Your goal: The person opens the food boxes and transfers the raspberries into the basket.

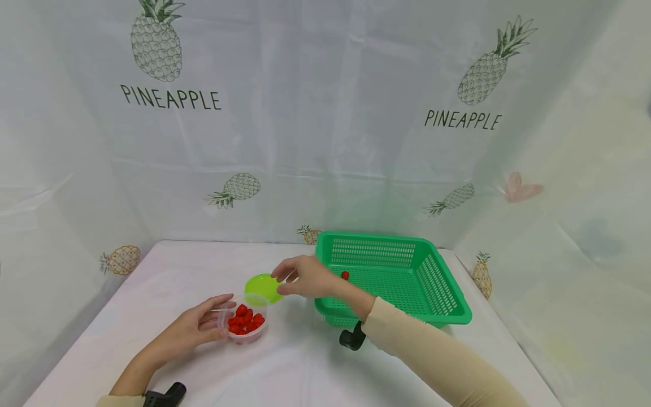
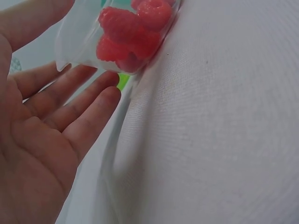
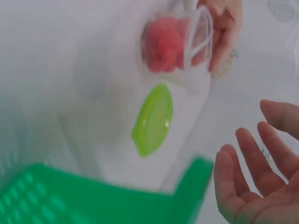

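Note:
A small clear plastic tub (image 1: 247, 333) of red raspberries (image 1: 244, 320) stands on the table. My left hand (image 1: 195, 325) holds it at its left side, the thumb toward the front and the fingers behind the rim. In the left wrist view the raspberries (image 2: 135, 32) show through the clear wall. A yellow-green lid (image 1: 261, 286) lies just behind the tub. Beside the lid hovers my right hand (image 1: 305, 277), fingers loosely bent and holding nothing. Part of the lid is hidden by this hand. One raspberry (image 1: 345, 275) is in the green basket (image 1: 391, 319).
The rectangular green basket fills the right rear of the table, its near-left rim under my right forearm. A white table covering (image 1: 285, 367) spreads beneath everything. Translucent curtains (image 1: 315, 130) with pineapple prints hang behind and at both sides.

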Demonstrator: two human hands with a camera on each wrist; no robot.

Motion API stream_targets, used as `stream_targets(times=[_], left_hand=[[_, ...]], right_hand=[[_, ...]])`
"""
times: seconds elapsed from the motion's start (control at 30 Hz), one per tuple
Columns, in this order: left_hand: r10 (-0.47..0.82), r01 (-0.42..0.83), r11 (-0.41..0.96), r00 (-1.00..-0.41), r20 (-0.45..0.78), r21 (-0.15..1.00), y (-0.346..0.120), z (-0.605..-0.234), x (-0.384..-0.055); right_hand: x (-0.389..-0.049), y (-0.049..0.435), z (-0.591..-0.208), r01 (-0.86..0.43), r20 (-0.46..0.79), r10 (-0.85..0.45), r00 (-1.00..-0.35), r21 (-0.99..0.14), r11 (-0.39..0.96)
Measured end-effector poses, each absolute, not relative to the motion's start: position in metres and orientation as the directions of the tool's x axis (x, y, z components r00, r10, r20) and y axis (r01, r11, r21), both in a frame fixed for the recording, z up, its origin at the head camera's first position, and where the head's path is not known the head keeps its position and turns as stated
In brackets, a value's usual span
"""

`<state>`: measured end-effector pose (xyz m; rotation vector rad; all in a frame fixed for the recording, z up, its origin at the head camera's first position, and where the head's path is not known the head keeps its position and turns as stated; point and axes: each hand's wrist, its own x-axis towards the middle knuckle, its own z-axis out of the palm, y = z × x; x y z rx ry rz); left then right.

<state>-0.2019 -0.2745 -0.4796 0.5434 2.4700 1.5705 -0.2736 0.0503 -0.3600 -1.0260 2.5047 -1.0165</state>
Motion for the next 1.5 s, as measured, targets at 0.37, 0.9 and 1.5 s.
stream_targets(times=[0.37,0.9,1.5], left_hand=[[0.391,0.139,0.356,-0.92,-0.012,0.924,-0.277,-0.478,-0.202],[0.395,0.144,0.333,-0.919,0.001,0.932,-0.277,-0.481,-0.202],[0.41,0.164,0.309,-0.912,0.025,0.937,-0.276,-0.483,-0.202]], right_hand=[[-0.262,0.019,-0.383,-0.505,0.02,-0.677,-0.736,-0.682,0.529],[-0.257,-0.009,-0.42,-0.483,0.028,-0.622,-0.782,-0.658,0.577],[-0.249,-0.021,-0.433,-0.428,0.011,-0.57,-0.821,-0.674,0.603]])
